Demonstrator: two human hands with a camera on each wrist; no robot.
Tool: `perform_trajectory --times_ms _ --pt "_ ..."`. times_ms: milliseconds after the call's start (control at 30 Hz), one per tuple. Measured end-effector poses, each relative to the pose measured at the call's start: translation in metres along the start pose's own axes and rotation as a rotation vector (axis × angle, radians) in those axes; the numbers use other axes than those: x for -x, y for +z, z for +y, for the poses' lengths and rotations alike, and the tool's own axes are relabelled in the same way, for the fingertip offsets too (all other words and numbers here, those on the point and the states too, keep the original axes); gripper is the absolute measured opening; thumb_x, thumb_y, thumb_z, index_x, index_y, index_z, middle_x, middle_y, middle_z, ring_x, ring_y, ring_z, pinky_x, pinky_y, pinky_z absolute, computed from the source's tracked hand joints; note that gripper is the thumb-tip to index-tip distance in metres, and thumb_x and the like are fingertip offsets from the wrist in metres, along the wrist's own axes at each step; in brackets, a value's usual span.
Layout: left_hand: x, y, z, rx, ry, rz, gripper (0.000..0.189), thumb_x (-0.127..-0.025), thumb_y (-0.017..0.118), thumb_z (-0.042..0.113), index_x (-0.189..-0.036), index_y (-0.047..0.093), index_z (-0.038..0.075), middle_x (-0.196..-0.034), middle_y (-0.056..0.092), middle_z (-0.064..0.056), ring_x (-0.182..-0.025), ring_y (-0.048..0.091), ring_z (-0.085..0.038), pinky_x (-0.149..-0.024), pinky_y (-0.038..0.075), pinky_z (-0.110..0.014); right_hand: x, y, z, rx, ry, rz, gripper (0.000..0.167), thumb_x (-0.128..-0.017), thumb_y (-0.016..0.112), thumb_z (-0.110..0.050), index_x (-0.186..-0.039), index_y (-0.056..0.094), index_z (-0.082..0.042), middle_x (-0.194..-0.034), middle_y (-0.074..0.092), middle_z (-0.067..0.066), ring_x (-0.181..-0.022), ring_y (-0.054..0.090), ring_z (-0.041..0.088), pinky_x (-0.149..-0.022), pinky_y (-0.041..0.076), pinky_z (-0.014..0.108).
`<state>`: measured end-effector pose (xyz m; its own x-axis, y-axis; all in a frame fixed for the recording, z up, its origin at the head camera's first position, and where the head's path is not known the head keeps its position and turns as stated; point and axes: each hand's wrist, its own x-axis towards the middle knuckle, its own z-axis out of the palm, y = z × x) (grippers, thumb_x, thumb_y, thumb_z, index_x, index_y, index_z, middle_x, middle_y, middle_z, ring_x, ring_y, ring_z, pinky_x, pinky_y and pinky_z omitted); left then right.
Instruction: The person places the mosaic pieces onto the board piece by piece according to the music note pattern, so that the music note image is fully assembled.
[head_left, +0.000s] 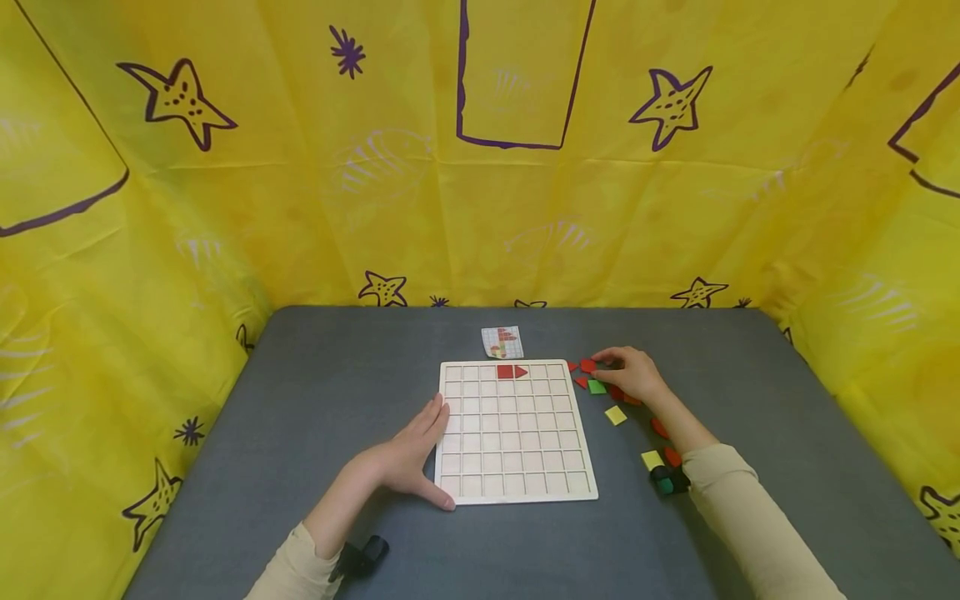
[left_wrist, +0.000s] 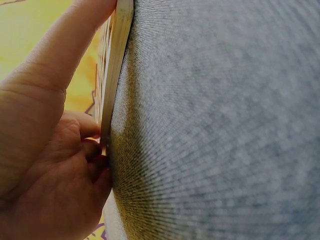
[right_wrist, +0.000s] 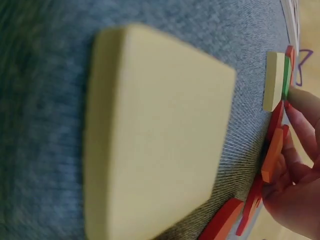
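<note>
A pale wooden grid board (head_left: 510, 433) lies flat on the table. In its top row sit a red square tile (head_left: 505, 372) and a red triangle tile (head_left: 521, 372). My left hand (head_left: 411, 446) rests along the board's left side, thumb by the near corner and fingers at the edge; the left wrist view shows that edge (left_wrist: 116, 75) beside the thumb. Over the loose tiles on the right is my right hand (head_left: 633, 375), its spread fingertips right at a red tile (head_left: 588, 365). A green tile (head_left: 596, 387) lies just below the thumb.
Beyond the board lies a small pattern card (head_left: 502, 342). Yellow tiles (head_left: 616, 415) and several red and orange tiles spread under the right forearm; one yellow tile (right_wrist: 160, 135) looms large in the right wrist view. A yellow printed cloth (head_left: 420, 208) stands around the table.
</note>
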<state>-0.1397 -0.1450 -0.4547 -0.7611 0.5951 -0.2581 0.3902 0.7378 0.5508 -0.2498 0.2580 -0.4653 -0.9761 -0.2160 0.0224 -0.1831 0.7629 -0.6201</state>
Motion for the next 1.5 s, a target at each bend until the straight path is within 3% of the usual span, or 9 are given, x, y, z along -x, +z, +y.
perform_trajectory --times_ms 333,567,767,1000,1233,1500 --pt "0.0 -0.001 0.002 0.0 -0.009 -0.004 0.134 -0.064 0.087 0.055 -0.153 0.007 -0.006 -0.16 -0.005 -0.024 -0.148 -0.001 -0.035 -0.114 0.017 -0.051 0.002 0.004 0.001 -0.034 0.087 0.054 0.037 -0.086 0.077 -0.03 -0.109 0.071 -0.002 -0.102 0.067 0.015 -0.096 0.059 0.031 -0.085 0.046 0.047" --pt "0.0 0.0 0.001 -0.003 -0.014 -0.001 0.134 -0.063 0.087 0.055 -0.153 0.008 -0.006 -0.16 -0.004 -0.024 -0.148 0.0 -0.036 -0.114 0.017 -0.051 0.005 0.013 -0.015 -0.226 0.109 0.063 0.045 -0.083 0.078 -0.038 -0.114 0.07 -0.006 -0.113 0.067 0.014 -0.101 0.062 0.03 -0.082 0.05 0.039" --pt "-0.001 0.0 0.0 0.001 -0.013 -0.003 0.135 -0.063 0.087 0.055 -0.153 0.007 -0.005 -0.161 -0.005 -0.023 -0.148 -0.001 -0.035 -0.115 0.017 -0.051 0.007 0.028 -0.039 -0.316 0.103 0.042 0.037 -0.082 0.08 -0.032 -0.11 0.072 -0.009 -0.1 0.067 0.007 -0.084 0.057 0.023 -0.066 0.046 0.029" --pt "-0.001 0.001 -0.002 0.001 -0.015 -0.004 0.135 -0.063 0.086 0.056 -0.154 0.006 -0.005 -0.161 -0.006 -0.022 -0.148 -0.002 -0.033 -0.115 0.017 -0.05 0.002 0.051 -0.07 -0.245 0.02 -0.014 0.029 -0.081 0.08 -0.032 -0.103 0.075 -0.013 -0.088 0.062 0.002 -0.078 0.05 0.021 -0.064 0.04 0.032" --pt "-0.001 0.0 -0.001 0.011 -0.015 -0.006 0.135 -0.063 0.086 0.056 -0.154 0.006 -0.005 -0.161 -0.006 -0.022 -0.148 -0.002 -0.034 -0.115 0.017 -0.05 -0.008 0.066 -0.089 -0.098 -0.109 -0.075 0.026 -0.079 0.082 -0.03 -0.099 0.077 -0.014 -0.094 0.067 -0.002 -0.09 0.05 0.021 -0.076 0.041 0.036" --pt "0.0 0.0 -0.002 0.015 -0.008 -0.008 0.135 -0.064 0.086 0.056 -0.153 0.006 -0.006 -0.16 -0.006 -0.024 -0.148 -0.002 -0.035 -0.114 0.018 -0.051 -0.011 0.072 -0.097 -0.014 -0.194 -0.086 0.023 -0.08 0.083 -0.023 -0.099 0.077 -0.012 -0.096 0.067 -0.001 -0.09 0.048 0.021 -0.078 0.039 0.037"
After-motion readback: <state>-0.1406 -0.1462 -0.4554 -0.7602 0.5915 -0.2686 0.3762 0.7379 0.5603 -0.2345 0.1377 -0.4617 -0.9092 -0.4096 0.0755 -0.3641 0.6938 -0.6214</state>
